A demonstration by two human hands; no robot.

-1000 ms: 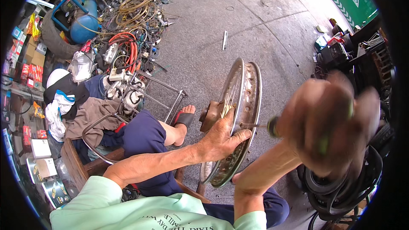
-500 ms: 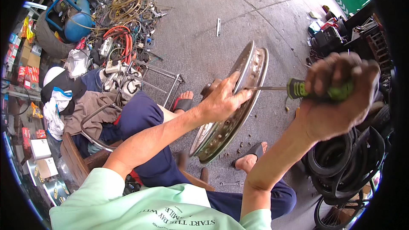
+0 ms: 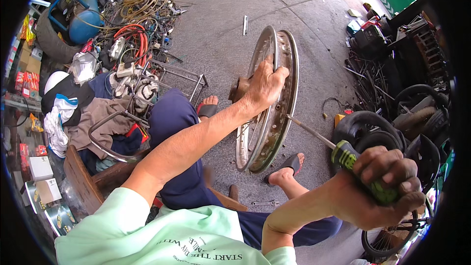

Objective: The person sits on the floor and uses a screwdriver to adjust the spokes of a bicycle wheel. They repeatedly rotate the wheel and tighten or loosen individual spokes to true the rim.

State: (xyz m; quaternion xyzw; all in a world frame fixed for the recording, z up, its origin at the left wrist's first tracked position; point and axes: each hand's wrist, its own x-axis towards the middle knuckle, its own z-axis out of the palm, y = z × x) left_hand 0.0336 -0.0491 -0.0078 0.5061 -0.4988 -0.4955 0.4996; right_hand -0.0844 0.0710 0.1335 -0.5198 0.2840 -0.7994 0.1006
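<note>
Head view: the left hand (image 3: pixel 263 86) holds the silver, rust-spotted metal wheel rim (image 3: pixel 287 88), fingers curled over its left flange. The rim stands roughly upright before the knees. The right hand (image 3: pixel 368 201) has its fingers wrapped around the green-and-black-handled steel screwdriver (image 3: pixel 344 154); the tip lies at the right flange (actual contact cannot be told). A silver double-ended wrench (image 3: pixel 265 202) lies on the grey concrete floor (image 3: pixel 216 14).

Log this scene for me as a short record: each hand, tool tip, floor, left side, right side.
Left hand: gripping the wheel
Right hand: closed around the screwdriver handle
Tool tip: at the wheel's right edge; contact unclear
Floor: wrench near the right foot
Left side: blue tank, hoses
Right side: black tires
</note>
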